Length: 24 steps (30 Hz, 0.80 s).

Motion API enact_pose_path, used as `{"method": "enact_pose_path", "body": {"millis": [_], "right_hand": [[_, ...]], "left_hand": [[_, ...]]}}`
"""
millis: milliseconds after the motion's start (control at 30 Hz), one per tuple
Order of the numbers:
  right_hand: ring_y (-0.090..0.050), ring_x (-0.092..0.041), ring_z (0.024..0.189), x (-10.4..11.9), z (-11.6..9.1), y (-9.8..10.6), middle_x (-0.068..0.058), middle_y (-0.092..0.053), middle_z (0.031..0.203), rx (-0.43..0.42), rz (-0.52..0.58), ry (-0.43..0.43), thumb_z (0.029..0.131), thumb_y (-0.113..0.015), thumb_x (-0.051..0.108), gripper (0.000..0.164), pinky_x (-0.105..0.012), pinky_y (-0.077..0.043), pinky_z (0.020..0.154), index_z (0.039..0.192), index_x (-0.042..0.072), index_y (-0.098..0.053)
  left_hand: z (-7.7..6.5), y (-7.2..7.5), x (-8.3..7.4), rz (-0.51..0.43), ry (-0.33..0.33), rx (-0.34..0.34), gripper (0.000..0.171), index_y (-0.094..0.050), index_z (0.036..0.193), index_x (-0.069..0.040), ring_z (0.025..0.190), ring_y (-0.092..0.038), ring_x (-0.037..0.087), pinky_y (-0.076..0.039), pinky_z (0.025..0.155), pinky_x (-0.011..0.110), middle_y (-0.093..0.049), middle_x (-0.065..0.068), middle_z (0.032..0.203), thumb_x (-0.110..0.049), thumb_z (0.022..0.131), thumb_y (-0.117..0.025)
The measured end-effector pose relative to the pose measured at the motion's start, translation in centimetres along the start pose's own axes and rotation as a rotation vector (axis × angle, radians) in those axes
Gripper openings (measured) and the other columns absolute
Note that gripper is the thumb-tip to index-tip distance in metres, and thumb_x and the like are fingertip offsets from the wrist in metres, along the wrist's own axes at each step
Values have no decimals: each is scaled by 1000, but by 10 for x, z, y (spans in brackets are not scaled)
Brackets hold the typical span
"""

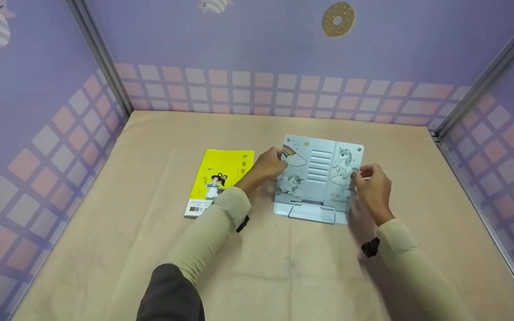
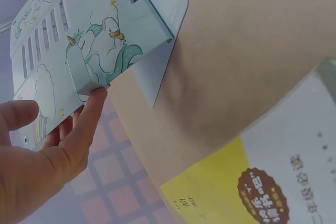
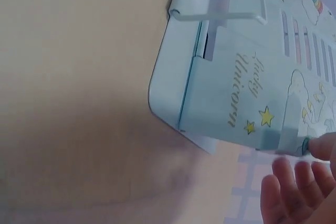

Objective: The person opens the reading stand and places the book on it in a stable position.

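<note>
A pale blue metal book stand [image 1: 312,191] with unicorn and rainbow drawings stands with its panel tilted up off its base. My left hand [image 1: 268,167] holds the panel's left edge; in the left wrist view its thumb [image 2: 18,115] lies over the front and the other fingers go behind. One fingertip meets a folded side tab [image 2: 81,74]. On the opposite edge, my right hand [image 1: 375,189] grips the stand, its thumb [image 3: 321,146] pressing on the other side tab [image 3: 291,124]. A wire page holder [image 1: 312,213] sits along the stand's lower front.
A yellow book [image 1: 228,169] with a cartoon figure on its cover lies left of the stand, partly under the left forearm. The beige tabletop [image 1: 283,276] is bounded by purple printed walls [image 1: 261,44] at the back and sides.
</note>
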State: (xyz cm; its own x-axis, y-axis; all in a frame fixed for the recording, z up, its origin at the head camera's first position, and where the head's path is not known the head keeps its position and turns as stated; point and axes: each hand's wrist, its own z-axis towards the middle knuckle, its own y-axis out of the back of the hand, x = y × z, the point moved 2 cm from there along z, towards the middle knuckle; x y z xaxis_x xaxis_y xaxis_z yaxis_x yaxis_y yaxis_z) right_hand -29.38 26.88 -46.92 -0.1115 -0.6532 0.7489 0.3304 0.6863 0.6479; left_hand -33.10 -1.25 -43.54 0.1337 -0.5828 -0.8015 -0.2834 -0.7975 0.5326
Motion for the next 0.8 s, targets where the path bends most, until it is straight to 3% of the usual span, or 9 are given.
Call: {"method": "enact_pose_path", "body": {"millis": [167, 300, 467, 600, 800], "right_hand": [[-60, -25, 96, 23, 2, -1, -13, -60, 107, -141, 33, 94, 91, -56, 20, 24, -34, -49, 82, 108, 4, -59], [-61, -24, 90, 46, 1, -9, -12, -62, 101, -149, 78, 178, 90, -58, 20, 23, -34, -49, 80, 106, 4, -61], [-64, -23, 87, 79, -4, -25, -10, -65, 97, -70, 106, 250, 89, -60, 20, 25, -34, -51, 79, 108, 6, -63], [-65, -23, 89, 103, -9, -42, -8, -66, 98, 45, 136, 261, 89, -61, 23, 30, -34, -52, 79, 114, 7, -62], [-66, -20, 92, 125, -18, -72, -6, -66, 104, 235, 122, 251, 90, -59, 27, 37, -32, -53, 74, 123, 10, -59]], "left_hand": [[1, 17, 12, 117, -26, -43, 45, -43, 136, -14, 119, -49, 23, -43, 104, 37, -48, 6, 137, -24, 93, -52], [1, 40, 25, 110, -14, -61, 46, -42, 137, -14, 120, -49, 23, -44, 103, 36, -45, 7, 137, -27, 94, -51], [-4, 73, 41, 107, 20, -102, 50, -39, 140, -11, 110, -49, 24, -45, 95, 36, -42, 10, 138, -28, 94, -50], [-11, 98, 56, 125, 58, -148, 52, -37, 141, -7, 105, -48, 25, -43, 95, 36, -40, 14, 138, -27, 94, -49], [-19, 124, 87, 91, 230, -148, 56, -32, 144, -6, 107, -54, 28, -46, 97, 37, -44, 15, 133, -27, 94, -46]]}}
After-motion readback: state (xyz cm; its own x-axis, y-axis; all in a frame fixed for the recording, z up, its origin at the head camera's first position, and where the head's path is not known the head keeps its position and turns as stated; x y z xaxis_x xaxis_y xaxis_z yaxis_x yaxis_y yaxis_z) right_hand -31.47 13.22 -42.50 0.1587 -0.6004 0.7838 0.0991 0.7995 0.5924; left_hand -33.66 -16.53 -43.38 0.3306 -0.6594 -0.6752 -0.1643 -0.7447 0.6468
